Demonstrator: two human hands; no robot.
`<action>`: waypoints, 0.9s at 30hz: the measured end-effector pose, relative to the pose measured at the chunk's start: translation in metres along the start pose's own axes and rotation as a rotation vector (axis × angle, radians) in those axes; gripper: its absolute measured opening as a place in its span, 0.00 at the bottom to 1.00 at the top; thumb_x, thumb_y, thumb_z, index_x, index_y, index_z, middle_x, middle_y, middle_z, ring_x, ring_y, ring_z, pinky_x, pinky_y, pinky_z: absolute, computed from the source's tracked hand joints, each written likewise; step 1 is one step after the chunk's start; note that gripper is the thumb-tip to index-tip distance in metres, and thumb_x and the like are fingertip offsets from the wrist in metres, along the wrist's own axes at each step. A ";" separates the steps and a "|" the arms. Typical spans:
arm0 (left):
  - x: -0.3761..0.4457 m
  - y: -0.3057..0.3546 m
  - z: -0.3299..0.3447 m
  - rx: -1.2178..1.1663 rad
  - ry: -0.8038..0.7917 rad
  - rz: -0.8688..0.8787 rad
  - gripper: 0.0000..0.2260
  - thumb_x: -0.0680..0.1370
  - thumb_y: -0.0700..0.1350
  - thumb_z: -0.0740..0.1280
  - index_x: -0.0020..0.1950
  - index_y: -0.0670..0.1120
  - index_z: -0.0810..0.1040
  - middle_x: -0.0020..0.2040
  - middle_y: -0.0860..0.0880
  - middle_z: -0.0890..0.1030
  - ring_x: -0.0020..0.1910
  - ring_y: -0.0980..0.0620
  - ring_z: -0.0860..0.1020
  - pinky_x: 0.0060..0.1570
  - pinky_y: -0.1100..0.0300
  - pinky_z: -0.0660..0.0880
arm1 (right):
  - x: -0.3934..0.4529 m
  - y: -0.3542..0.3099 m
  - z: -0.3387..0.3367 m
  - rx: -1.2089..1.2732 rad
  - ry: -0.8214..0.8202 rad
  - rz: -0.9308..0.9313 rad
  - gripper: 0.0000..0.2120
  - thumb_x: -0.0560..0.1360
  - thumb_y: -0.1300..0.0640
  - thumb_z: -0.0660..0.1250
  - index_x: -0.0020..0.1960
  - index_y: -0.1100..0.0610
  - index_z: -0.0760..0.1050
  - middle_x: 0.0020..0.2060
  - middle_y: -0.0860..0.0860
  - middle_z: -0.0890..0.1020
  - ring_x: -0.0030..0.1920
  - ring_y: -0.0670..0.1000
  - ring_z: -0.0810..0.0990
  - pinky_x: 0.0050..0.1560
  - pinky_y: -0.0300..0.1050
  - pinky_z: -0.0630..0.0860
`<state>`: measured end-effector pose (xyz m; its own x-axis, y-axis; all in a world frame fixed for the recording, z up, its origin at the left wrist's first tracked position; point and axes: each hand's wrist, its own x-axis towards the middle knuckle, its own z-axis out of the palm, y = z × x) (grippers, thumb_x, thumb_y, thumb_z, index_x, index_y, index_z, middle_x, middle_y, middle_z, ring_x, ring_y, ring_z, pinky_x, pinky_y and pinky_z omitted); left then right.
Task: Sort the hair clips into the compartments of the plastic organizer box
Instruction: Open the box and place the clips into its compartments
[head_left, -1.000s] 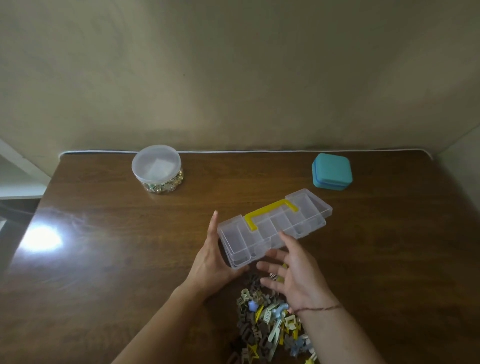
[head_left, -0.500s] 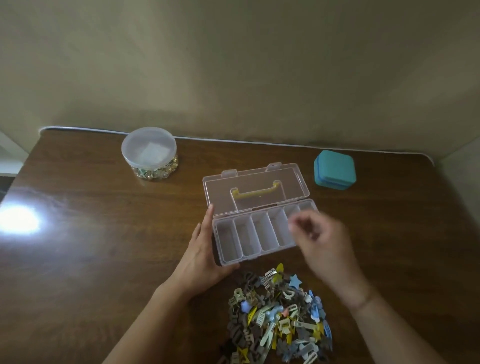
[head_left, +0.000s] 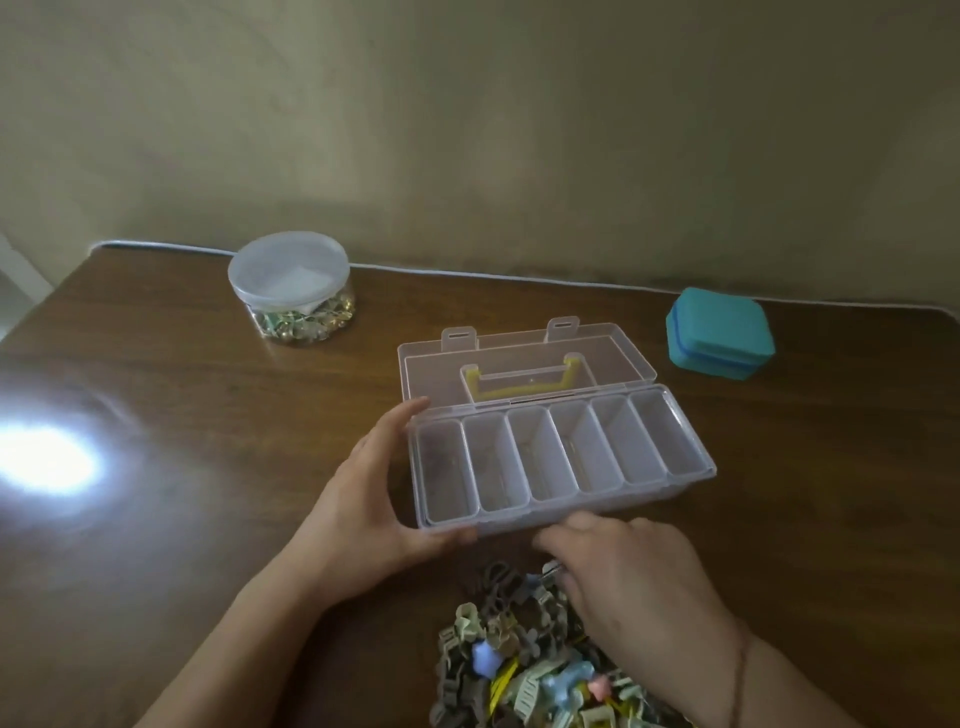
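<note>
The clear plastic organizer box (head_left: 597, 512) lies open on the brown table (head_left: 805, 519), its several compartments empty. Its lid (head_left: 519, 358), with a yellow handle, is folded back flat. My left hand (head_left: 358, 509) holds the box's left end, the thumb wrapped round the front corner and the fingers along the side. A pile of small hair clips (head_left: 493, 649) in brown, green, blue and yellow lies just in front of the box. My right hand (head_left: 639, 587) is on the pile's right part, palm down. Its fingertips are blurred, so any clip in them is hidden.
A round clear jar (head_left: 291, 288) with a white lid stands at the back left. A teal lidded case (head_left: 719, 332) sits at the back right near the wall. Bright glare (head_left: 41, 457) marks the table's left side.
The box went from shut and slanted to open and squared toward me. My right hand left the box's right end and came down onto the clip pile. My left hand stayed on the box.
</note>
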<state>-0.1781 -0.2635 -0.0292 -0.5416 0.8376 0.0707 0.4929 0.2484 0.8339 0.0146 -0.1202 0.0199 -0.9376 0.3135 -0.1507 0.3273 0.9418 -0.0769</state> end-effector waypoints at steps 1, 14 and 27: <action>0.000 -0.001 0.001 -0.020 0.002 0.008 0.50 0.57 0.68 0.79 0.73 0.68 0.57 0.71 0.60 0.71 0.69 0.60 0.70 0.66 0.46 0.72 | 0.000 0.000 0.002 -0.026 0.012 -0.008 0.14 0.77 0.58 0.63 0.61 0.45 0.72 0.53 0.44 0.78 0.49 0.52 0.80 0.41 0.44 0.72; -0.034 -0.002 0.002 0.030 0.017 0.038 0.49 0.58 0.67 0.78 0.72 0.67 0.55 0.57 0.68 0.73 0.57 0.72 0.73 0.49 0.77 0.69 | -0.042 -0.016 -0.008 0.545 0.482 -0.162 0.09 0.69 0.56 0.76 0.41 0.43 0.80 0.39 0.38 0.80 0.43 0.37 0.79 0.39 0.26 0.73; -0.035 -0.016 0.004 0.066 0.088 0.190 0.46 0.58 0.66 0.77 0.71 0.65 0.61 0.63 0.63 0.75 0.63 0.64 0.73 0.64 0.55 0.73 | 0.005 -0.043 -0.001 0.460 0.580 -0.185 0.04 0.73 0.51 0.70 0.47 0.45 0.82 0.44 0.38 0.83 0.49 0.38 0.78 0.53 0.34 0.73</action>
<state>-0.1641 -0.2945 -0.0470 -0.4906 0.8276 0.2728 0.6334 0.1237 0.7639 -0.0046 -0.1586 0.0230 -0.8520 0.2885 0.4369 0.0553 0.8794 -0.4728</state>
